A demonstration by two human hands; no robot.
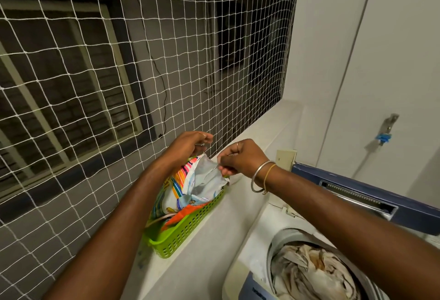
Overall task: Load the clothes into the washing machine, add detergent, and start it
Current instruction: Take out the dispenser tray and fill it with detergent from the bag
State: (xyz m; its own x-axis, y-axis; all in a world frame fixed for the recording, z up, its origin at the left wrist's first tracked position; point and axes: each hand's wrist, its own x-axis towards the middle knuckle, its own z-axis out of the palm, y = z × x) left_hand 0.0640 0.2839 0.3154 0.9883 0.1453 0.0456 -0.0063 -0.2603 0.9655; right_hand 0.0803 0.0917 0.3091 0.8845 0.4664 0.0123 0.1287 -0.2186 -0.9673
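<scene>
On the ledge [214, 242], a person's left hand [188, 145] curls its fingers round the upper rim of a detergent bag [204, 180] standing upright in a green basket [188, 226]. The right hand [242, 159] pinches the opposite rim, holding the mouth open. The bag's long axis is near vertical, just below both hands. Right of the basket and lower, the washing machine [250, 240] already holds clothes [309, 273]. The right hand looks nearer for the pour.

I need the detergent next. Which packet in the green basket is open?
The white bag with rainbow stripes: the left hand and right hand hold its mouth apart. The orange packet lies lower in the basket, untouched.
</scene>
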